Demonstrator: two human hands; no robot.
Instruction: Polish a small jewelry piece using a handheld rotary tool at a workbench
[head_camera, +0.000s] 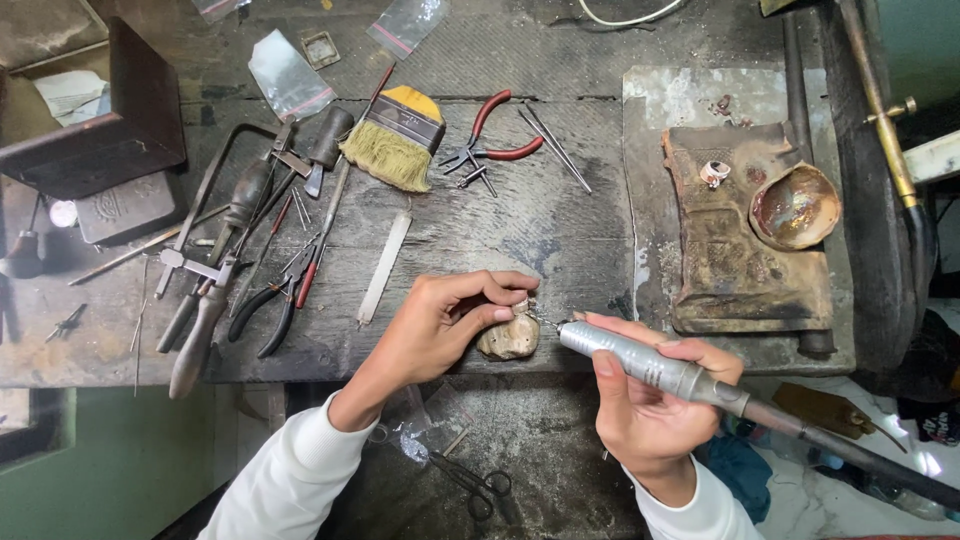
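Worn dark surface (520, 230), tools crowd its left and back. Left hand (440, 325) fingers pinched on a small piece atop the tan block (508, 338) at the front edge. Right hand (650, 400) fingers wrapped round silver rotary handpiece (640, 362), tip just beside the piece; open room mid-surface.

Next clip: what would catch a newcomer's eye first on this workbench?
At the bench's front edge, the left hand pinches a small piece against a pale lump, while the right hand holds a silver rotary handpiece like a pen, its tip at that piece. Next come the yellow-handled brush and red-handled pliers behind, and the rusty slab with a shiny bowl at right.
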